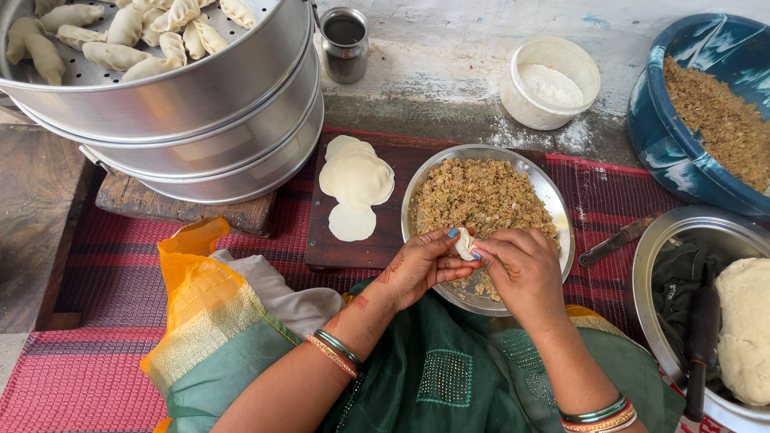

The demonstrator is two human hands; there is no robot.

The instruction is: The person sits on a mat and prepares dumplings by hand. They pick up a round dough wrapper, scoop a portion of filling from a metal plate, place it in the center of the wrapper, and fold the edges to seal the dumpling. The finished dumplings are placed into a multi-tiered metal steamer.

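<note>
Head view, dumpling (464,244) pinched between left hand (421,265), right hand (521,269)

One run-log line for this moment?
left hand + right hand: pinching dumpling | under: filling plate | left: dough rounds on board

My left hand (421,265) and right hand (521,273) meet fingertip to fingertip, fingers pinched together, forearms angled inward.
</note>
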